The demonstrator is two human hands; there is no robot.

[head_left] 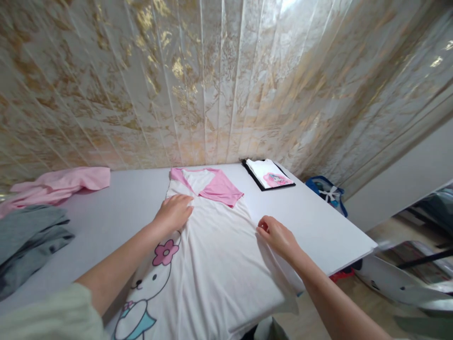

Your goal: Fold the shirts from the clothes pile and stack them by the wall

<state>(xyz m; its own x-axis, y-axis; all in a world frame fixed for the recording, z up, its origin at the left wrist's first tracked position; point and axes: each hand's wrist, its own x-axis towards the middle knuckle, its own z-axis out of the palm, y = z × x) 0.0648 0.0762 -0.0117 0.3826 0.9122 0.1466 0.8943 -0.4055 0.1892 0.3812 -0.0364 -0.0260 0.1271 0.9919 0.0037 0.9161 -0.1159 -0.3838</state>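
Note:
A white short-sleeved T-shirt [219, 259] with pink sleeves and a cartoon rabbit print lies lengthwise on the white table, its collar at the far side and its hem hanging past the near edge. The pink sleeve on the right lies across the upper body. Resting palm down on the shirt's upper left side is my left hand [175, 211], fingers laid on the cloth. My right hand [278, 236] has its thumb and fingers curled together at the shirt's right edge, pinching the fabric. The rabbit print shows only partly along the left side, beneath my left forearm.
Pink cloth [71, 182] and grey cloth [33, 236] lie loosely at the table's left. A folded white shirt [265, 172] rests on a black board [262, 187] at the back right. Behind the table [318, 231] hangs a gold-patterned curtain [212, 85]. A blue-trimmed bag [329, 193] stands beyond the right edge.

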